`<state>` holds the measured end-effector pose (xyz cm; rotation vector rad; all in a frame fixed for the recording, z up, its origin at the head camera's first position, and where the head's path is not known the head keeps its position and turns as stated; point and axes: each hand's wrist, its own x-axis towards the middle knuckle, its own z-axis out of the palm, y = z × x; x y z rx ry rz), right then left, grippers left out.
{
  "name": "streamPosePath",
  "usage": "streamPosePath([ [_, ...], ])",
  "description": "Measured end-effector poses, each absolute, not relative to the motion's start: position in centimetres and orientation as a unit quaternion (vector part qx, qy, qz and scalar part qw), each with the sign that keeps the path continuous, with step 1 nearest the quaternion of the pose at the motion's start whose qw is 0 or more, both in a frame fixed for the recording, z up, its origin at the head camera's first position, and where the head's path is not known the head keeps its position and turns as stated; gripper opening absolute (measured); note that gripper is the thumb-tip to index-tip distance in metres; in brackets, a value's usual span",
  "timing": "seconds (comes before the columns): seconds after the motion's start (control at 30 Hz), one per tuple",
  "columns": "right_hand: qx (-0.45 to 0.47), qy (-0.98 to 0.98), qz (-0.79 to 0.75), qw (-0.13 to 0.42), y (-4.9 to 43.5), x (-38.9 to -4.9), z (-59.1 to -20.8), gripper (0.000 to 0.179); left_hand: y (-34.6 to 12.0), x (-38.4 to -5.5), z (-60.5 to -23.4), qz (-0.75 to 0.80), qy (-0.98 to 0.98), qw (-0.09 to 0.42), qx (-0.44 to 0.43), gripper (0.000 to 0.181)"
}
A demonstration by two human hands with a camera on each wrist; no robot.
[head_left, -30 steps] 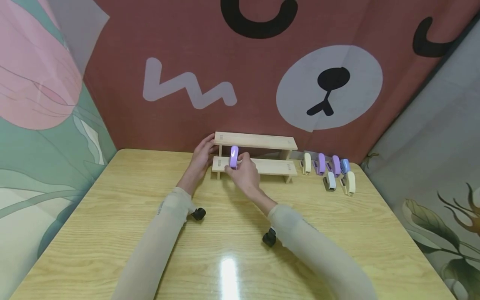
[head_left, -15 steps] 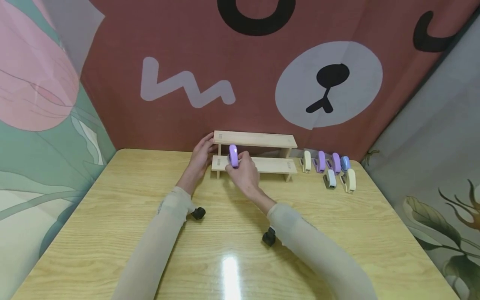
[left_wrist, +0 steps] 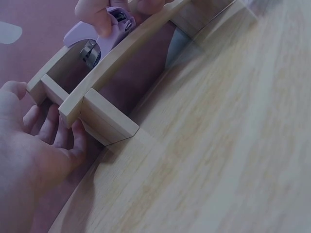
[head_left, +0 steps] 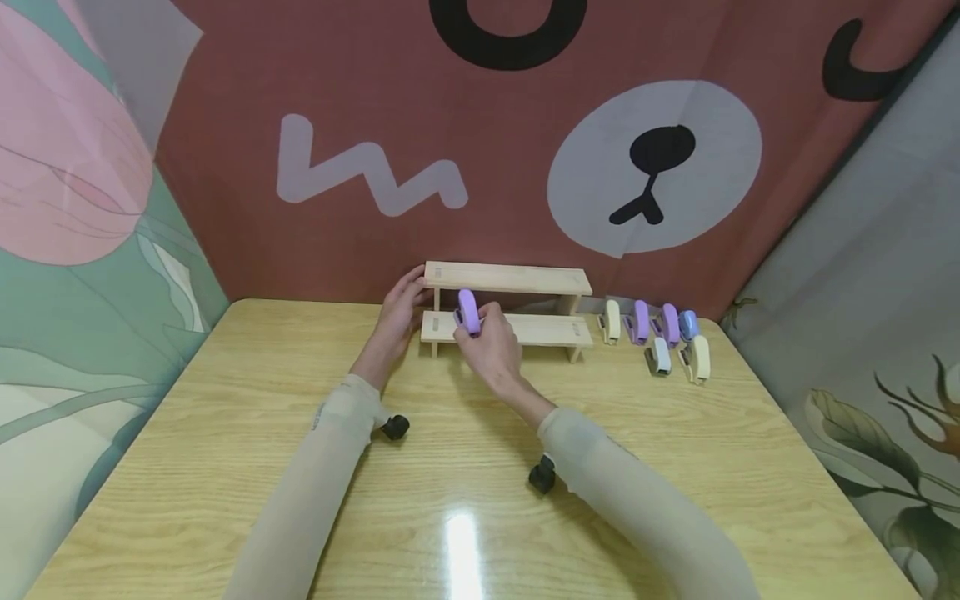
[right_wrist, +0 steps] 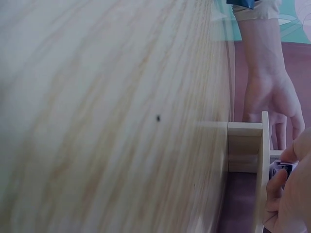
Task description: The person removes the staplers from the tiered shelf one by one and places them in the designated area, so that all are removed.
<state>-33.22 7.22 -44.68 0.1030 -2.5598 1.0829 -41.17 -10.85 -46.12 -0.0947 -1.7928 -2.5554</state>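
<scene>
A two-tier wooden display shelf (head_left: 540,279) stands at the back of the table. My right hand (head_left: 491,346) pinches a purple stapler (head_left: 468,312) at the left part of the lower tier. In the left wrist view the stapler (left_wrist: 109,41) is tilted, its metal parts facing the shelf's left end. My left hand (head_left: 397,317) holds the left end of the shelf; the left wrist view shows the thumb on the upper board's edge and the curled fingers (left_wrist: 48,128) by the side support. Whether the stapler's base touches the board cannot be made out.
Right of the shelf stand several small staplers: a cream one (head_left: 612,322), two purple ones, a blue one (head_left: 688,325), a white one (head_left: 659,357) and another cream one (head_left: 698,360). A printed curtain (head_left: 510,167) hangs right behind the table (head_left: 360,517).
The purple stapler has tipped slightly, its top leaning a little to the left, in my right hand. My left hand stays at the shelf's end. The head view has shifted slightly.
</scene>
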Motion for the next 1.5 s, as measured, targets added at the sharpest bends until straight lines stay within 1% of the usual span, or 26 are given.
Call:
streamPosePath([
  [0.27, 0.039, -0.903, 0.385, 0.187, 8.3, -33.1, -44.4, 0.034, -10.8, -41.2, -46.1, -0.812, -0.582, 0.01, -0.05, 0.046],
  [0.57, 0.035, -0.906, 0.374, 0.197, 9.9, -32.5, -44.2, 0.036, -10.9, -41.1, -46.3, -0.806, -0.59, 0.008, -0.046, 0.046],
  [0.87, 0.029, -0.901, 0.379, 0.208, 12.2, -31.4, -43.8, 0.034, -10.9, -41.2, -46.3, -0.813, -0.581, 0.005, -0.042, 0.046],
  [1.03, 0.023, -0.898, 0.383, 0.215, 13.6, -30.8, -43.7, 0.038, -10.9, -41.1, -46.2, -0.812, -0.583, 0.004, -0.044, 0.047],
  [1.33, -0.007, -0.897, 0.394, 0.199, 17.5, -30.0, -43.9, 0.045, -10.8, -41.1, -46.2, -0.812, -0.582, 0.002, -0.044, 0.046],
  [1.5, -0.009, -0.904, 0.386, 0.182, 19.9, -29.4, -44.0, 0.04, -10.9, -41.0, -46.2, -0.811, -0.584, 0.0, -0.041, 0.047],
])
